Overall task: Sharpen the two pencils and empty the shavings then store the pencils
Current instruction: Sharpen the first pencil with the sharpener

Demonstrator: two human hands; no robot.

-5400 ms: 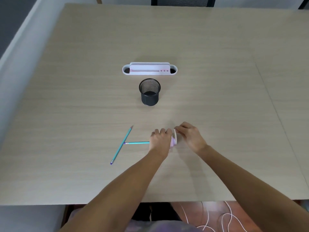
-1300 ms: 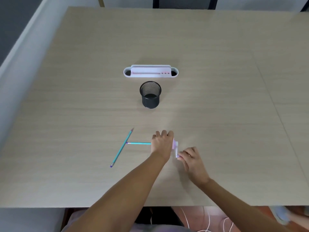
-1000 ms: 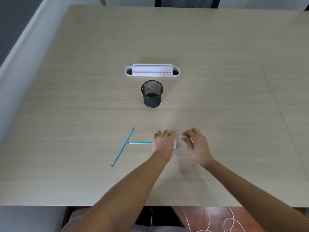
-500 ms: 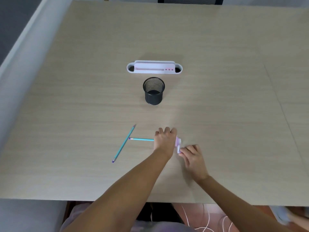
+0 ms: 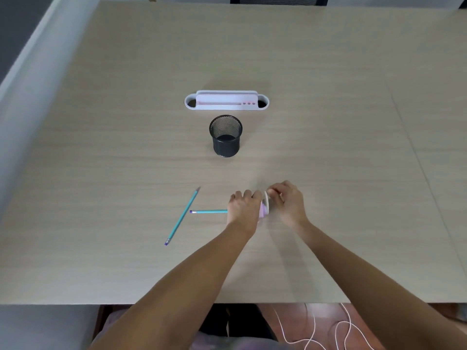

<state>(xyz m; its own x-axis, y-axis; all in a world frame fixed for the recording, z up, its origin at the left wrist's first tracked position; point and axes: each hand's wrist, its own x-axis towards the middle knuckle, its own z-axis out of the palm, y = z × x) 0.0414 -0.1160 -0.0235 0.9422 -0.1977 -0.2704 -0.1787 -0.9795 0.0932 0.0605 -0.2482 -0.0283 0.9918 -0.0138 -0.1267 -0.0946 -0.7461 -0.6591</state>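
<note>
On a pale desk (image 5: 328, 122), the left hand (image 5: 243, 208) curls over a pink sharpener (image 5: 264, 210) with a teal pencil (image 5: 208, 211) sticking out leftward; the right hand (image 5: 288, 200) pinches its white crank (image 5: 266, 198); a second pencil (image 5: 182, 215) lies loose beside them; a black mesh cup (image 5: 225, 136) stands beyond.

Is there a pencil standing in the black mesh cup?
No, the black mesh cup holds no pencil; one pencil lies loose on the table and the other pencil runs under the left hand.
</note>
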